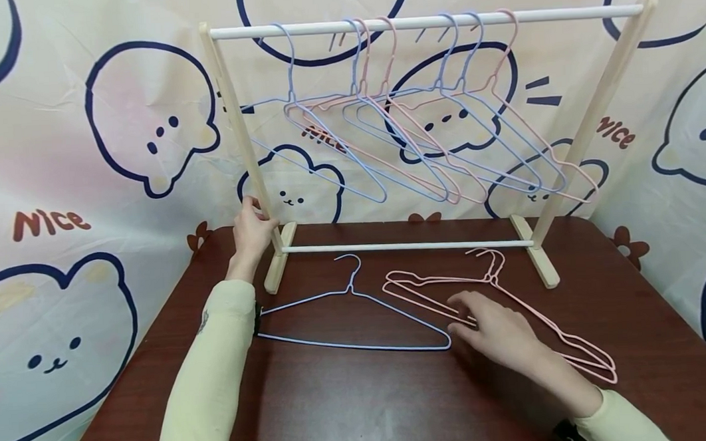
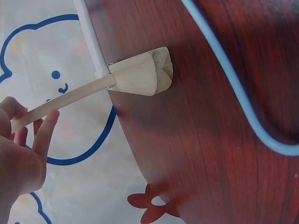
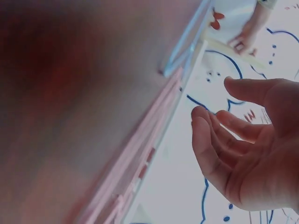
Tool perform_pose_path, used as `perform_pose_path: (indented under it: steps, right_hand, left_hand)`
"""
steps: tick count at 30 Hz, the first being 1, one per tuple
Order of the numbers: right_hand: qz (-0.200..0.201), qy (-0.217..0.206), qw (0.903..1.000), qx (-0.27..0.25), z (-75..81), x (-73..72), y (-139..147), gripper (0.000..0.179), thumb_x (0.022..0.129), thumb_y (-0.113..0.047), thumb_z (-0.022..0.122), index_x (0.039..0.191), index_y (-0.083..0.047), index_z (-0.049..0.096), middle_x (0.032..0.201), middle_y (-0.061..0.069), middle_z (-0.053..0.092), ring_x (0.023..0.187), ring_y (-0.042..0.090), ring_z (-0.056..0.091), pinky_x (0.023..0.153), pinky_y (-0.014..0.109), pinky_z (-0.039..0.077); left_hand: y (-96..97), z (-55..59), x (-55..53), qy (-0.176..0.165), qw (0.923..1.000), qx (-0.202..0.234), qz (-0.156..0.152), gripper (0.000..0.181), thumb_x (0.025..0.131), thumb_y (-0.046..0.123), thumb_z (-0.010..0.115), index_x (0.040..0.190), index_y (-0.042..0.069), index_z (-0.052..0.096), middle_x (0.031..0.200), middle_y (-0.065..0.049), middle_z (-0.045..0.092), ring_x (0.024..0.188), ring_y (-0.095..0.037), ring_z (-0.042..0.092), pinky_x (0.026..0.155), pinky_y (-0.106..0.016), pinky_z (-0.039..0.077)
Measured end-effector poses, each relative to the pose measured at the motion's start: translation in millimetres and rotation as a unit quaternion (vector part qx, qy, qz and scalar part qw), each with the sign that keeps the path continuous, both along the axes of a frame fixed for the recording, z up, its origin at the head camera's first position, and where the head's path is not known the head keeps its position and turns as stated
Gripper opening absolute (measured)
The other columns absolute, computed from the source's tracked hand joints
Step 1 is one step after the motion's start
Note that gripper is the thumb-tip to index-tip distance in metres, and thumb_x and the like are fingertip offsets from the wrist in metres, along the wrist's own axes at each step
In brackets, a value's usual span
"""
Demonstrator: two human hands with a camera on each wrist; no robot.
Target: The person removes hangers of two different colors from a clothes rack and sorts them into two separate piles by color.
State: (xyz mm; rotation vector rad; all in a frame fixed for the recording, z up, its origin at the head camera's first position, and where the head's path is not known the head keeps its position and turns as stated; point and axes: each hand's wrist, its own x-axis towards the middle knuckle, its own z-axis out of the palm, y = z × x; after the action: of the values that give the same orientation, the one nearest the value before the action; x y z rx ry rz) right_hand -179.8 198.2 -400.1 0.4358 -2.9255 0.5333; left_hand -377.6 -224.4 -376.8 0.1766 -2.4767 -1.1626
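My left hand [image 1: 250,234] grips the left upright post [image 1: 239,130] of a small clothes rack, low down near its foot. The left wrist view shows the fingers and thumb of that hand [image 2: 25,156] around the pale post [image 2: 70,98]. My right hand [image 1: 502,329], fingers loosely bent and apart, hovers over a pair of pink hangers [image 1: 534,309] lying on the table. Nothing is between its fingers; the right wrist view shows that hand [image 3: 247,149] with its palm bare. Left of it a blue hanger [image 1: 359,347] lies flat, its right corner close to my fingertips.
Several blue and pink hangers [image 1: 397,121] hang from the rack's white top rail [image 1: 546,15]. A lower white rail [image 1: 408,245] joins the wooden feet [image 1: 536,254] on the dark brown table [image 1: 363,406]. Behind stands a patterned cloth backdrop [image 1: 138,125].
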Motion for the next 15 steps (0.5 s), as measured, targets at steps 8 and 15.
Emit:
perform_pose_path:
  steps: [8, 15]
  right_hand:
    - [-0.016, 0.039, 0.9976, -0.055, 25.1, -7.0, 25.2, 0.034, 0.089, -0.026, 0.072, 0.121, -0.019, 0.063, 0.088, -0.010, 0.068, 0.073, 0.005, 0.060, 0.058, 0.031, 0.043]
    - [-0.048, 0.120, 0.9875, -0.090, 45.3, -9.0, 53.2, 0.031, 0.090, -0.024, 0.072, 0.120, -0.017, 0.063, 0.088, -0.004, 0.065, 0.071, 0.001, 0.058, 0.057, 0.026, 0.043]
  left_hand:
    - [0.5, -0.9, 0.9, 0.009, 0.9999, 0.003, -0.006, 0.038, 0.090, 0.011, 0.066, 0.121, 0.005, 0.045, 0.106, -0.022, 0.066, 0.094, -0.038, 0.067, 0.081, -0.050, 0.057]
    - [-0.2, 0.8, 2.1, 0.007, 0.9999, 0.002, -0.010, 0.039, 0.090, 0.012, 0.065, 0.122, 0.005, 0.044, 0.108, -0.023, 0.066, 0.095, -0.038, 0.067, 0.082, -0.050, 0.057]
